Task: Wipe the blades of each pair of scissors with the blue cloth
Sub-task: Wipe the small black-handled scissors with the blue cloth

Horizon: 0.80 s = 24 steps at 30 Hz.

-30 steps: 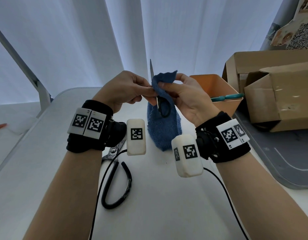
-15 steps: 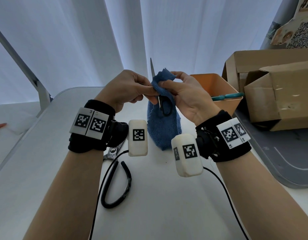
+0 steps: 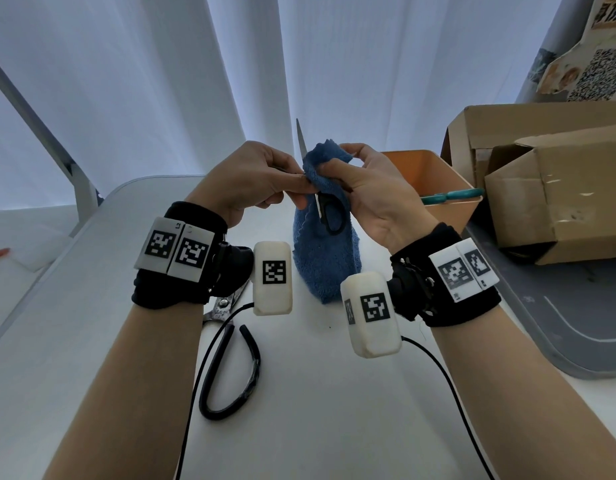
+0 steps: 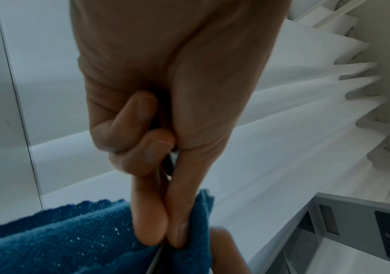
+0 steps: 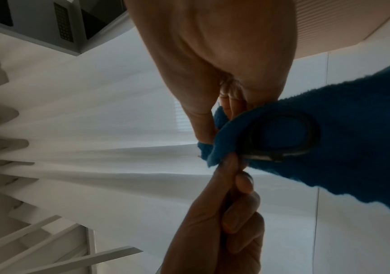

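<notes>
My left hand (image 3: 294,188) grips a small pair of black-handled scissors (image 3: 332,216) held upright above the table. One blade tip (image 3: 301,140) pokes above the blue cloth (image 3: 325,261). My right hand (image 3: 334,166) pinches the cloth's bunched top around the blade, and the rest of the cloth hangs down to the table. In the right wrist view, the handle loop (image 5: 283,133) lies against the cloth (image 5: 353,139). In the left wrist view, my left thumb and finger (image 4: 163,239) press a thin metal part at the cloth's edge (image 4: 60,241). A larger pair of scissors (image 3: 230,362) lies on the table under my left wrist.
An orange bin (image 3: 434,168) with teal-handled scissors (image 3: 452,196) on its rim stands right of my hands. Cardboard boxes (image 3: 559,188) sit on a grey tray (image 3: 559,327) at the right. White curtains hang behind. Black cables run from my wrist cameras.
The top flap of the cloth has crumpled into a bunch around the blade under my right fingers. Both hands stay about where they were.
</notes>
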Each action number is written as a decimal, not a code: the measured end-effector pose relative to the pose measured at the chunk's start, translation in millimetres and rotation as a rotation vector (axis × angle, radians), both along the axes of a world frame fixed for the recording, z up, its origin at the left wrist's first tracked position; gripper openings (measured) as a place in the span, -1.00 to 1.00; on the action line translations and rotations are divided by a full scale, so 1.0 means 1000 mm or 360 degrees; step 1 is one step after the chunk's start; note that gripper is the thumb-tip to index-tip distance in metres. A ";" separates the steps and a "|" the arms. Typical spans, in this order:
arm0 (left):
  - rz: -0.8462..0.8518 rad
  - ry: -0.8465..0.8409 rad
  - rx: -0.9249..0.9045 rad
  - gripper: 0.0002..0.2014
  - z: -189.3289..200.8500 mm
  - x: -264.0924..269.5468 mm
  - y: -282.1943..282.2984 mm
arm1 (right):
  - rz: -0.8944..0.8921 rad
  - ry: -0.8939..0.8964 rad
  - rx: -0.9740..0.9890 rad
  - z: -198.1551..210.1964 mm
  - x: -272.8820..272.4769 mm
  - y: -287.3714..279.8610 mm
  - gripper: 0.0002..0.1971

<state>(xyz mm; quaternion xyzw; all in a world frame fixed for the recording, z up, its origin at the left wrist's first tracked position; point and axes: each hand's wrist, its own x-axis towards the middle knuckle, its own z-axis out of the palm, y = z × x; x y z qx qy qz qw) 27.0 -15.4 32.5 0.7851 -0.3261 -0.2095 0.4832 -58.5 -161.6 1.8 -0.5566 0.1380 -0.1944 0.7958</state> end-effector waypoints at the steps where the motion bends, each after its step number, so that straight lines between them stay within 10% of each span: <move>1: 0.0000 -0.0004 0.0006 -0.87 0.000 0.000 0.000 | 0.0014 0.0003 -0.0031 0.000 0.000 -0.001 -0.66; 24: -0.0069 -0.0006 0.0017 -0.81 0.006 0.003 0.007 | 0.0149 -0.0049 -0.0010 0.003 -0.004 -0.002 -0.62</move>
